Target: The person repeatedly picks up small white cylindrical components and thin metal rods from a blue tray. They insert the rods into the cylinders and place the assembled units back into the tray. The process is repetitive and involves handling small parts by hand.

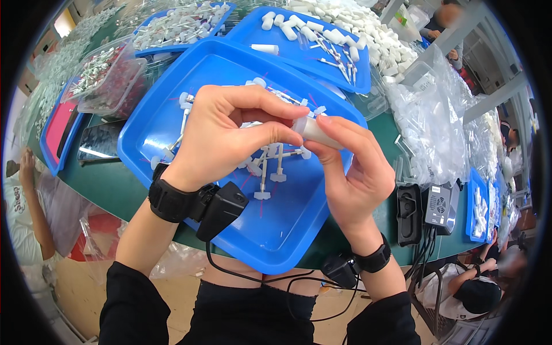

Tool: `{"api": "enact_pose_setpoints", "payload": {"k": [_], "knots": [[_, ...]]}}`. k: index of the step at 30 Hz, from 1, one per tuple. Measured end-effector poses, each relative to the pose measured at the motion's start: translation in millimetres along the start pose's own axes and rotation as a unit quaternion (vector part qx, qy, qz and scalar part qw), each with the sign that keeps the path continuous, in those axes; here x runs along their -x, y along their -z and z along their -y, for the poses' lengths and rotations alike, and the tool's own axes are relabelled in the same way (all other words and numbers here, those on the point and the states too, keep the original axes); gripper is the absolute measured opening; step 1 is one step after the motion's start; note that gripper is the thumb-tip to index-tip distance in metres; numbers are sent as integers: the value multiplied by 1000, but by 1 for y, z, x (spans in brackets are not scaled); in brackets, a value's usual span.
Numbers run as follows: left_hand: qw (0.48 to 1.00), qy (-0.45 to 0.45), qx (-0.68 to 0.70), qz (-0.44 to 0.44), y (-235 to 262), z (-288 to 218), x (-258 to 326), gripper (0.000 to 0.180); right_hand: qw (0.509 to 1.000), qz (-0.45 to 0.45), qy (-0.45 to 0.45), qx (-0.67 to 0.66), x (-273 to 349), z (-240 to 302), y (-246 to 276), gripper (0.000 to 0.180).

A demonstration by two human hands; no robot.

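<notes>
Left grip [221,126], right grip [362,175] pinch 1 tube [319,133]; stems [264,177] litter blue tray [276,238] below.

We wear loose black sleeves [135,307], black wrist straps [172,201], an angular black left module [223,211], a rounder black right module [339,270], thin black cables [263,282] and a black lower garment [247,316].

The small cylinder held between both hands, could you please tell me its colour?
The cylinder is whitish, shown best in the head view.
</notes>
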State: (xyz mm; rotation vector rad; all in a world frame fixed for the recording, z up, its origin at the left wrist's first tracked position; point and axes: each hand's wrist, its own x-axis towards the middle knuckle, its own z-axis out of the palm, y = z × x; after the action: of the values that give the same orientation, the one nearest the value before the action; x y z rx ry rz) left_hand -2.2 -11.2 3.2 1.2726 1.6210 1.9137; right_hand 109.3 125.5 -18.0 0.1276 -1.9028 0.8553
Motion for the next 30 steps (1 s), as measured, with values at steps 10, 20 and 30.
{"api": "enact_pose_setpoints", "payload": {"k": [10,20,30], "knots": [[999,-5,37,7,-2,3,0,27,999,22,41,14,-4,2,3,23],[993,-12,117,28,-6,5,-5,64,973,118,-189,-66,-5,1,2,23],[993,46,89,62,-2,5,-2,55,632,208,-492,-561,-17,-1,19,39]]}}
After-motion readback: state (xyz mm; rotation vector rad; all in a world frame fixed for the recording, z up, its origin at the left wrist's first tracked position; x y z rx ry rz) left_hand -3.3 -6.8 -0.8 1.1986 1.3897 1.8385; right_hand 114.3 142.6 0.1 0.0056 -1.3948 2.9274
